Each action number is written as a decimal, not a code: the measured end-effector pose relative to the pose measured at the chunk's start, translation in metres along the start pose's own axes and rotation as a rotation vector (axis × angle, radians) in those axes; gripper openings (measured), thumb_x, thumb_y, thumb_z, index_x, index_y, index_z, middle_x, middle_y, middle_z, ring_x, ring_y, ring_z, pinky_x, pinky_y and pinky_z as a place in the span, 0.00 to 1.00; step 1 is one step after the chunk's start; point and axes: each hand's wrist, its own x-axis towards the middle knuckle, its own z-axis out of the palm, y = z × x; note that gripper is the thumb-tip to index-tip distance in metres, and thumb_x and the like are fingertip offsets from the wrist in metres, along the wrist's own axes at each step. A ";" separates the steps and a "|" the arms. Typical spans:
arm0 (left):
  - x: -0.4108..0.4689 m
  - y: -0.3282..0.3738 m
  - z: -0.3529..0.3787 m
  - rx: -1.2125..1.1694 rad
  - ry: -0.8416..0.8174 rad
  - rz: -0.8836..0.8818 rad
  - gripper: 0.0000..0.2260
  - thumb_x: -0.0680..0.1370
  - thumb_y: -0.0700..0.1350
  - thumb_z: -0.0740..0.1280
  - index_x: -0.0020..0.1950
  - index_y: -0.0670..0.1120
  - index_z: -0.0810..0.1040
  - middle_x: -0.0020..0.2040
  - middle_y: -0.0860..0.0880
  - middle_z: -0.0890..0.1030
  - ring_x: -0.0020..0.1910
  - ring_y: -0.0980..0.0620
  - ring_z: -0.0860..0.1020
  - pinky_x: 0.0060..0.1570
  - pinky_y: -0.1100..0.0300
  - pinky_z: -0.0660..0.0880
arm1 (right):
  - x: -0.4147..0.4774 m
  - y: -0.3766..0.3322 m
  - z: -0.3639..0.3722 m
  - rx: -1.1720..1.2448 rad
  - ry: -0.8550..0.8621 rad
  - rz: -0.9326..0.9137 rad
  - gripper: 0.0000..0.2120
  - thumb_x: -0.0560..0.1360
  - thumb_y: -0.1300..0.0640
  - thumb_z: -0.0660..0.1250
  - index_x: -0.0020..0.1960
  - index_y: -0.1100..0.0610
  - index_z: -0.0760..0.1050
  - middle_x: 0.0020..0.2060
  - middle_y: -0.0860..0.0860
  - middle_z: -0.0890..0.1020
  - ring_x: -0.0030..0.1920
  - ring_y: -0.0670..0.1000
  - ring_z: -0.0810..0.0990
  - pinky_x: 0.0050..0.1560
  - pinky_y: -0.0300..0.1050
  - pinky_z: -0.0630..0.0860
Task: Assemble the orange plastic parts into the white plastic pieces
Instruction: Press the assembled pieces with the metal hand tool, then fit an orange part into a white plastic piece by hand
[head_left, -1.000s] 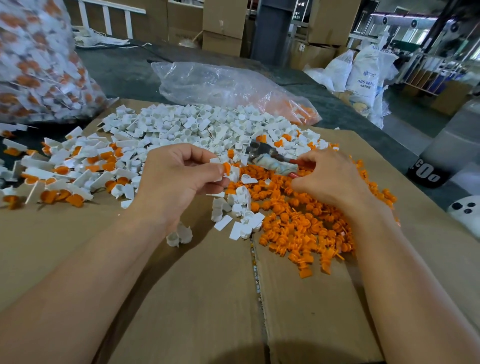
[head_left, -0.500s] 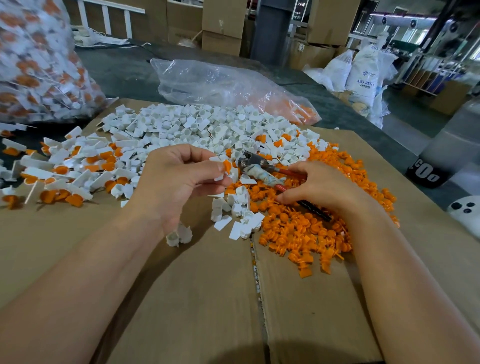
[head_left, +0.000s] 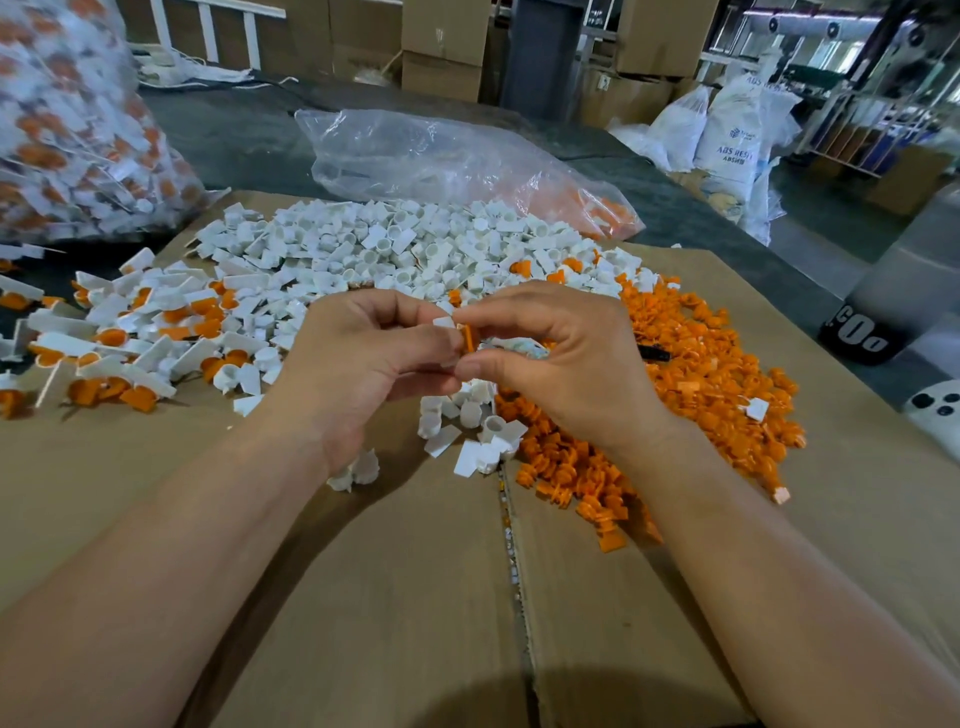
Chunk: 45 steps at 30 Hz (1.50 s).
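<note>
My left hand (head_left: 363, 358) holds a small white plastic piece (head_left: 445, 323) between thumb and fingers above the cardboard. My right hand (head_left: 561, 358) pinches an orange plastic part (head_left: 469, 336) and meets the white piece with it, fingertips of both hands touching. A heap of loose white pieces (head_left: 405, 249) lies behind my hands. To the right spreads a heap of orange parts (head_left: 717, 395). Joined white-and-orange pieces (head_left: 119, 343) lie at the left. Pliers (head_left: 652, 354) lie mostly hidden behind my right hand.
The cardboard sheet (head_left: 395, 597) covers the table. A clear bag (head_left: 447, 156) with some orange parts lies at the back. A big bag of joined pieces (head_left: 78, 130) stands at the back left. A dark bin (head_left: 883, 317) stands off the right edge.
My right hand left the pliers on the orange heap, took up an orange part and moved left to meet the white piece in my left hand.
</note>
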 end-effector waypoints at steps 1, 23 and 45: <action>0.000 -0.001 0.000 0.005 -0.001 -0.002 0.05 0.69 0.32 0.69 0.36 0.39 0.77 0.29 0.46 0.81 0.28 0.51 0.80 0.30 0.64 0.78 | 0.000 0.001 0.000 0.009 0.003 0.002 0.18 0.65 0.61 0.74 0.52 0.50 0.76 0.41 0.50 0.83 0.43 0.46 0.80 0.48 0.47 0.77; -0.001 -0.001 0.000 0.008 -0.010 -0.002 0.08 0.58 0.38 0.70 0.35 0.38 0.77 0.28 0.45 0.80 0.27 0.51 0.80 0.28 0.65 0.77 | 0.000 0.004 -0.001 -0.069 -0.026 -0.101 0.12 0.65 0.63 0.73 0.49 0.61 0.82 0.42 0.53 0.84 0.46 0.46 0.80 0.48 0.43 0.77; -0.001 0.001 -0.002 -0.079 0.016 0.014 0.10 0.60 0.37 0.70 0.39 0.38 0.76 0.32 0.43 0.83 0.32 0.49 0.83 0.28 0.65 0.77 | 0.003 0.042 -0.058 -0.631 -0.620 0.823 0.58 0.47 0.26 0.60 0.74 0.47 0.55 0.73 0.49 0.59 0.72 0.54 0.58 0.71 0.59 0.54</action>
